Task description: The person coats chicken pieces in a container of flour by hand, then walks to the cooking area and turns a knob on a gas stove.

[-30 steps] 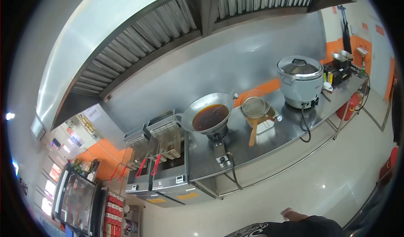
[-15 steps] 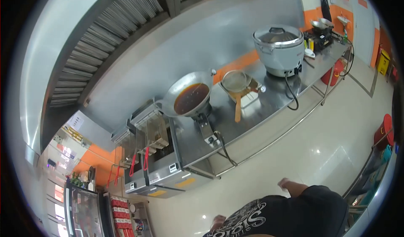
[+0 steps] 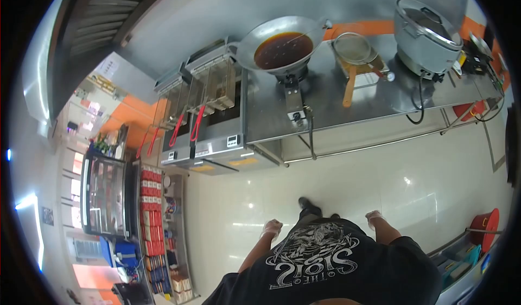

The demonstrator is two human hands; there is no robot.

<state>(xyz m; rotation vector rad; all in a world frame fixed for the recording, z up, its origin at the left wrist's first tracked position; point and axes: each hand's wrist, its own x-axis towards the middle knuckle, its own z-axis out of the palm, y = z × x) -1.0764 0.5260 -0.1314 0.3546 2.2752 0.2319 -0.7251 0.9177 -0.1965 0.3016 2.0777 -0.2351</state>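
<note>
While standing back from the table [image 3: 325,107], looking down past a black shirt [image 3: 325,256] at the shiny floor [image 3: 347,180]. Got the left hand [image 3: 272,227] lower middle of the frame, just left of the shirt, and the right hand [image 3: 374,217] on the other side, both out over the floor and well apart. Can't see anything in or touching either hand. As for the grip, can't honestly tell apart from together on either side, too small and blurry at this size.

Closest stuff ahead, upper middle of the frame: a wide wok [image 3: 251,46] of dark brown liquid [image 3: 283,50], sitting on a burner [image 3: 293,99] on the table. Just right of that, a strainer [image 3: 353,47] with a wooden handle [image 3: 350,85], lying over a tray [image 3: 369,78]. Further right, a big lidded rice cooker [image 3: 420,50], and left of the wok, fryer baskets [image 3: 220,88] with red handles [image 3: 198,123].

Looks like a between-steps moment to me, judging by empty-looking hands well off the table. For any contact up there, would need closing the gap first and raising a hand over the table edge, plus staying clear of the wok, since easily slopped if bumped.
</note>
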